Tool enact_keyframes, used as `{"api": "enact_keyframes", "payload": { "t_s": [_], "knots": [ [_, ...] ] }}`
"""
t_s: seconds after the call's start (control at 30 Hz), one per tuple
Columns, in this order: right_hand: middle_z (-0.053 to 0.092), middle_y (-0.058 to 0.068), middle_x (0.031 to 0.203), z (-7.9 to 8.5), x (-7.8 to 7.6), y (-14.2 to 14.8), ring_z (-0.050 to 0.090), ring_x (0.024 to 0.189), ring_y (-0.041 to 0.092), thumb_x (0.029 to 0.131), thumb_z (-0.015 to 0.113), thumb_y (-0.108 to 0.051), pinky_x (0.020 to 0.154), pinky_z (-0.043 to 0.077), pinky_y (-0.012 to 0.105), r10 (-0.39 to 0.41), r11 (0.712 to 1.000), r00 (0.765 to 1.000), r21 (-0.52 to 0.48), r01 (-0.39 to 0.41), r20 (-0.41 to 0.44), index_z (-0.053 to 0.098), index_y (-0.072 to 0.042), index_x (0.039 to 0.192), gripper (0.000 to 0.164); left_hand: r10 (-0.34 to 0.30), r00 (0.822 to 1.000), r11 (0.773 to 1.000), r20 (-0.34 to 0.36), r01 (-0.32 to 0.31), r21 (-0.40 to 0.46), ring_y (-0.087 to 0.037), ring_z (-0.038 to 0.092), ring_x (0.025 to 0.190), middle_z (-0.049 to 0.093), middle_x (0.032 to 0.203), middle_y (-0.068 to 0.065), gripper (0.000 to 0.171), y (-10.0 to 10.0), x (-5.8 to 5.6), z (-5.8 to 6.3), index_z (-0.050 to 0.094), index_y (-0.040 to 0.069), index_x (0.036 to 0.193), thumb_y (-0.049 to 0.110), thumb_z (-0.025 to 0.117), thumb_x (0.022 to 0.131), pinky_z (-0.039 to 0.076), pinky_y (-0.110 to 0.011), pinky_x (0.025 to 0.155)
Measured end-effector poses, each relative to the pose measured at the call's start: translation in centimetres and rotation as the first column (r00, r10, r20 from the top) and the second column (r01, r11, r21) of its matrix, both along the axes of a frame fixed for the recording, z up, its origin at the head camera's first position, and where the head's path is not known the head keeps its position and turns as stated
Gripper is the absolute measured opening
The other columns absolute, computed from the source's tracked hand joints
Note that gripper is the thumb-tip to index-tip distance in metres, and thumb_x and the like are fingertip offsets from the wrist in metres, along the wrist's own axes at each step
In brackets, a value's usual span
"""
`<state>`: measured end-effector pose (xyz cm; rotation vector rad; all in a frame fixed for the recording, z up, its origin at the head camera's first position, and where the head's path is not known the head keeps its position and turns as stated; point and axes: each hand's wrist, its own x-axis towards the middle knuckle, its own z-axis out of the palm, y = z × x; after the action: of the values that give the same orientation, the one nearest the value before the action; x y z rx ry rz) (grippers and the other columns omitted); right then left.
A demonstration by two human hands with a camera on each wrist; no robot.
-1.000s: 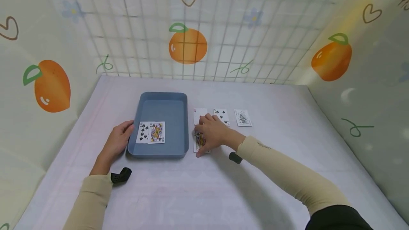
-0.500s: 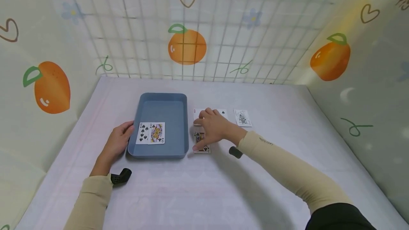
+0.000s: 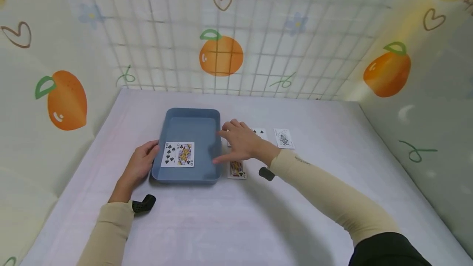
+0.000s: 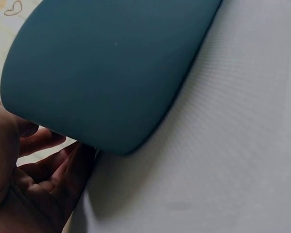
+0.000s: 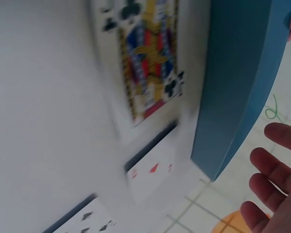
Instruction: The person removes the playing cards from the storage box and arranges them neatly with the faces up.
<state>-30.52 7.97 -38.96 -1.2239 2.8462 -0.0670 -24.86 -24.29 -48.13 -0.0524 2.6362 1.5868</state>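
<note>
My left hand (image 3: 141,160) rests against the left side of a blue tray (image 3: 158,175). Its bent fingers touch the outer wall, also seen in the left wrist view. In the tray lie an eight-like black number card (image 3: 169,154) and a queen of clubs (image 3: 185,154), side by side. My right hand (image 3: 242,141) is over the tray's right rim, thumb and fingers spread, holding nothing. Partly beneath it on the table lies a face card of clubs (image 3: 237,170). Behind the hand are a red ace (image 5: 153,170), mostly hidden in the head view, and a black number card (image 3: 259,132).
A joker card (image 3: 283,138) lies to the right of the others on the white tabletop (image 3: 184,225). A wire grid behind a printed curtain (image 3: 258,69) closes off the back. Black wrist devices (image 3: 144,204) sit at both cuffs.
My right hand has moved left from the cards on the table to the tray's right rim, with its fingers spreading. The left hand stays at the tray. The head view has shifted slightly.
</note>
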Motion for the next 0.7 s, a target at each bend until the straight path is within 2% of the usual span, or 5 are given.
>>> {"api": "enact_keyframes", "payload": {
  "t_s": [0.23, 0.43, 0.7],
  "knots": [
    [0.054, 0.006, 0.126, -0.2, -0.4, -2.5, 0.043, 0.111, 0.021, 0.073, 0.060, -0.081, 0.091, 0.042, 0.040, 0.040, 0.999, 0.999, 0.001, -0.040, -0.037, 0.057, -0.013, 0.139, 0.095, 0.012, 1.000, 1.000, 0.001, -0.012, -0.007, -0.038, 0.033, 0.142, 0.042, 0.150, -0.023, 0.047, 0.0, -0.2, -0.2, 0.039, -0.003, 0.148, 0.023, 0.039, 0.108, 0.026, -0.052, 0.116],
    [0.053, 0.007, 0.127, -0.1, -0.1, -4.8, 0.042, 0.112, 0.022, 0.074, 0.062, -0.079, 0.089, 0.041, 0.039, 0.070, 0.998, 0.997, 0.005, -0.070, -0.018, 0.056, -0.012, 0.140, 0.094, 0.027, 1.000, 1.000, 0.014, -0.027, -0.008, -0.037, 0.034, 0.142, 0.043, 0.149, -0.022, 0.046, 0.2, -0.1, -0.3, 0.040, -0.002, 0.148, 0.022, 0.039, 0.108, 0.027, -0.051, 0.115],
    [0.053, 0.005, 0.127, -0.9, -0.1, -7.6, 0.043, 0.113, 0.022, 0.073, 0.060, -0.082, 0.093, 0.039, 0.039, 0.086, 0.995, 0.995, 0.054, -0.083, -0.046, 0.053, -0.015, 0.144, 0.098, 0.012, 1.000, 1.000, -0.026, -0.013, -0.015, -0.036, 0.036, 0.140, 0.046, 0.148, -0.021, 0.045, -0.1, -0.2, -0.3, 0.043, -0.001, 0.147, 0.022, 0.040, 0.108, 0.029, -0.051, 0.115]
  ]
}}
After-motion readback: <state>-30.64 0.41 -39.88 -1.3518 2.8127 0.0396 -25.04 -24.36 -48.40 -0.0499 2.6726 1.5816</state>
